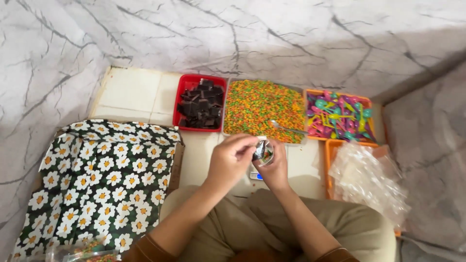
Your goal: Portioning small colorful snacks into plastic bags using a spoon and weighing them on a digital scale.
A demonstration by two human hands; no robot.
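Head view, looking down at a marble floor (291, 34). A daisy-print cloth (102, 179) lies at eight o'clock. At twelve o'clock sit a tray of colourful sweets (262, 109), a red tray of dark chocolate pieces (200, 103) and an orange tray of plastic spoons (340, 116). At centre, the left hand (232, 161) and right hand (275, 167) together grip a small clear pouch (263, 151).
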